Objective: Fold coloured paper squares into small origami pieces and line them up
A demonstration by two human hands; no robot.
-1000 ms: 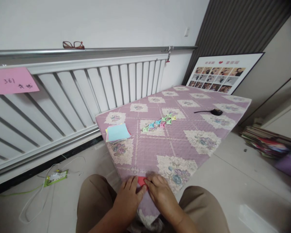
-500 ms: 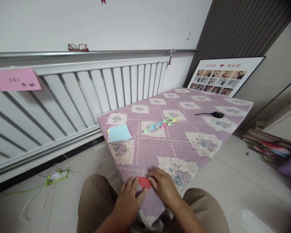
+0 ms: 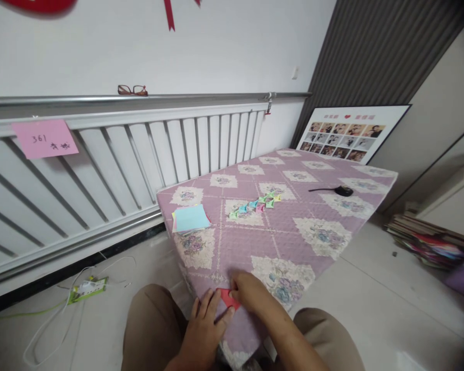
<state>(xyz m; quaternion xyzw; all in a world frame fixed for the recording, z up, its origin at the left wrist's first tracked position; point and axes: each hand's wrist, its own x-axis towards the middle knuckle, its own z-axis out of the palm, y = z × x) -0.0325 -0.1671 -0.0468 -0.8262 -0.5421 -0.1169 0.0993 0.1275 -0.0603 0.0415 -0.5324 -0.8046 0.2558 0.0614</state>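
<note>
A small red folded paper (image 3: 228, 298) lies on the near corner of the purple flowered tablecloth (image 3: 255, 237). My left hand (image 3: 204, 327) rests at its left and lower edge, fingers spread, the fingertips and thumb touching the paper. At the paper's right edge my right hand (image 3: 249, 291) has its fingers curled in, with the thumb side against the red paper. Farther up the cloth, several small folded paper pieces (image 3: 255, 205) in green, blue, pink and yellow stand in a cluster. A stack of coloured square sheets (image 3: 191, 218), light blue on top, lies near the left edge.
A black object with a thin handle (image 3: 343, 191) lies on the right of the table. Behind stand a white radiator (image 3: 170, 141) and a photo board (image 3: 351, 134). Glasses (image 3: 133, 90) sit on the pipe; a power strip (image 3: 88, 289) is on the floor.
My right hand has curled its fingers and shifted slightly left at the paper, which shows less of its surface. My left hand stays by it. The view has tilted slightly upward.
</note>
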